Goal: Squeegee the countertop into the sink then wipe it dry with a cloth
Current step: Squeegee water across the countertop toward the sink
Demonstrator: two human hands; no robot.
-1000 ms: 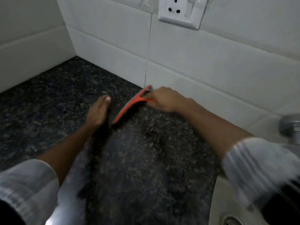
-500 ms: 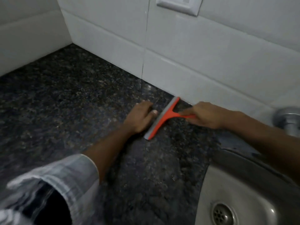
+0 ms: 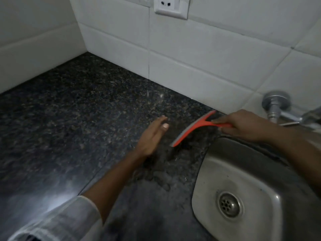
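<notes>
Both hands reach forward: right hand [image 3: 243,125] grips the squeegee [image 3: 196,129] handle (beside the sink [image 3: 260,171]), left hand [image 3: 152,136] flat, fingers straight.

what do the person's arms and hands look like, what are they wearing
Both hands, left hand and right hand, are bare, with no gloves. The left arm wears a pale, faintly striped sleeve pushed up to mid forearm. No right sleeve shows.

Right hand [image 3: 243,125] grips orange squeegee [image 3: 192,130] handle at 3 o'clock, blade on dark granite surface [image 3: 69,119] just beside sink [image 3: 217,164] rim. Left hand [image 3: 152,134] flat, fingers straight, near blade, apart. Tap [image 3: 278,108] at 2 o'clock.
</notes>
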